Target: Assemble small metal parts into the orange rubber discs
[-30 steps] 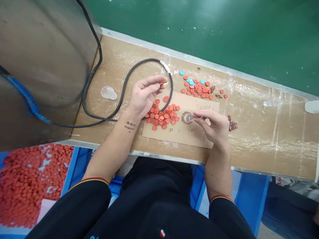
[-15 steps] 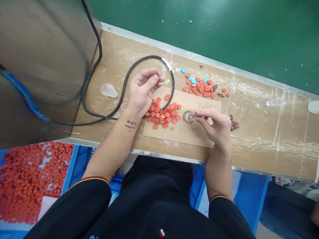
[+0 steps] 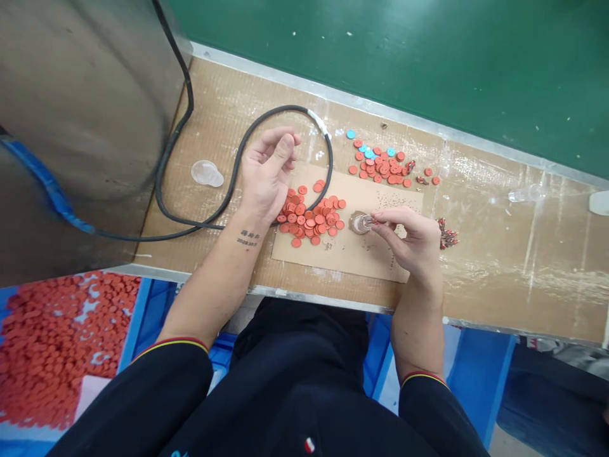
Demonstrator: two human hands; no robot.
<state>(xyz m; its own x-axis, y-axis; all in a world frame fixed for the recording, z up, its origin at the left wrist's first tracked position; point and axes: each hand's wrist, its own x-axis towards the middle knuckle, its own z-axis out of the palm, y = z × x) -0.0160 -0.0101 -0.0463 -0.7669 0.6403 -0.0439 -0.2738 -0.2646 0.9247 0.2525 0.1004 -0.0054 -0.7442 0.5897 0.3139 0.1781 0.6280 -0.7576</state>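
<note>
Right hand (image 3: 409, 244) pinched closed on something too tiny to make out, right at the small round clear dish (image 3: 360, 223)!

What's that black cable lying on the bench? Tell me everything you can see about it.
The black cable is thin, round and flexible, with a matte, rubbery-looking sheath. It comes down from the upper left beside a brushed-metal housing, then lies in loose curves on the bench. One large loop curves around beyond the left hand, and a white band wraps it near the top of that loop. The loop's end runs down to the edge of the red discs.
</note>
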